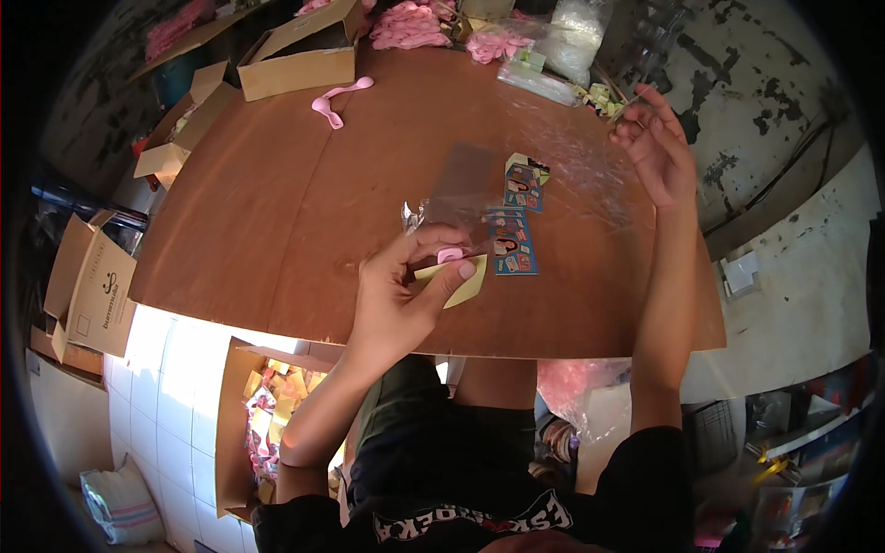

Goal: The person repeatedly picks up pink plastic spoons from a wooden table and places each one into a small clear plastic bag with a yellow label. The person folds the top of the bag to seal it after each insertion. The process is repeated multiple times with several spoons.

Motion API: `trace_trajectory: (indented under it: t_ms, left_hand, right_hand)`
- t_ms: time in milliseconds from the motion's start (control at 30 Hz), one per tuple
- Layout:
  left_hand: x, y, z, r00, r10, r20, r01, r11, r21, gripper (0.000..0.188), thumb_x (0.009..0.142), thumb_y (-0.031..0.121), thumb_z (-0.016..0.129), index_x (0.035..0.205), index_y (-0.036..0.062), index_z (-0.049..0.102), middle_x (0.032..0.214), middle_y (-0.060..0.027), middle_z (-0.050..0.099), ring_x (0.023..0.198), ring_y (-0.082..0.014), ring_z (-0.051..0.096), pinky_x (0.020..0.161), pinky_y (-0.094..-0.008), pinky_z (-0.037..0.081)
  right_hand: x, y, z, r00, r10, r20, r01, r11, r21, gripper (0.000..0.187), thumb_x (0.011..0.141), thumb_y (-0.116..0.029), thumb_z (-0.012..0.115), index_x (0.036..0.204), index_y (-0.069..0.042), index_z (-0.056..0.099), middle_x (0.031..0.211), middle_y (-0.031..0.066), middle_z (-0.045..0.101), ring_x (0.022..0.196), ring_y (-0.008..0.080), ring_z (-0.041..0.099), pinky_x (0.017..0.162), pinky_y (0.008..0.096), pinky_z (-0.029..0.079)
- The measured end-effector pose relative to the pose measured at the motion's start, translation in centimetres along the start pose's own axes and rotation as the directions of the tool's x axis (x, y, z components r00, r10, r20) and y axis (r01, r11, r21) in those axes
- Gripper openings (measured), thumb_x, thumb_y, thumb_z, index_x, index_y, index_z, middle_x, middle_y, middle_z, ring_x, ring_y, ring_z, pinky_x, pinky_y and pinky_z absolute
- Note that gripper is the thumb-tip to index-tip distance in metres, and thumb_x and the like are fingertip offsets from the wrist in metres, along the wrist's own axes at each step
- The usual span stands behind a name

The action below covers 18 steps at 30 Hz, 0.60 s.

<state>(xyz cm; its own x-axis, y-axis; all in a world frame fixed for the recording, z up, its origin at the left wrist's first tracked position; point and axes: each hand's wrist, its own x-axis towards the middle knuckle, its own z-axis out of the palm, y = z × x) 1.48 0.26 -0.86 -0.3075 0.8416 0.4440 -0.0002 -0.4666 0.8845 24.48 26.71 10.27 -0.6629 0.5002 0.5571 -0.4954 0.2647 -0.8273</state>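
My left hand [396, 290] is closed over the table's near part. Between thumb and fingers it grips a small pink plastic piece [450, 254] together with a pale yellow card [468, 284]. A clear plastic bag [461, 189] extends from those fingers over the tabletop. Just right of it lie printed blue cards [513, 244], with a second group of cards [524, 184] behind them. My right hand [659, 147] is raised at the far right, fingers bent together around what looks like a thin bit of clear plastic, too faint to name.
On the brown table [240, 230] lies a pink strap-like piece [341, 100] with rounded ends. Clear plastic bags [576, 161] spread at the right. A cardboard box [300, 69] and pink bundles [410, 26] line the back. Below the near edge stands an open box [238, 424] of packed pieces.
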Motion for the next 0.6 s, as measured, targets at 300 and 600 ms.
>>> trace_trajectory:
  t_ms: [300,600]
  left_hand:
    - [-0.4,0.6,-0.2,0.999,-0.028,-0.023,0.026,0.995,-0.093,0.027,0.088,-0.003,0.072,0.112,-0.0028,0.06,0.102,-0.0112,0.072,0.103,-0.0194,0.07,0.086,-0.0305,0.057]
    - [0.5,-0.1,1.2,0.994,-0.113,0.008,0.113,0.986,-0.121,0.021,0.09,0.0,0.072,0.108,-0.0031,0.064,0.103,-0.0109,0.071,0.094,-0.0151,0.069,0.08,-0.0286,0.058]
  right_hand:
    - [-5.8,6.4,-9.7,0.81,0.121,-0.574,-0.585,0.089,-0.806,0.021,0.086,-0.023,0.071,0.099,-0.008,0.075,0.083,0.0121,0.073,0.073,0.0188,0.069,0.066,0.0331,0.052]
    - [-2.6,0.6,-1.6,0.921,0.311,-0.235,-0.388,0.785,-0.483,0.025,0.098,-0.02,0.063,0.117,-0.006,0.069,0.096,0.0044,0.07,0.076,0.0126,0.062,0.073,0.0271,0.05]
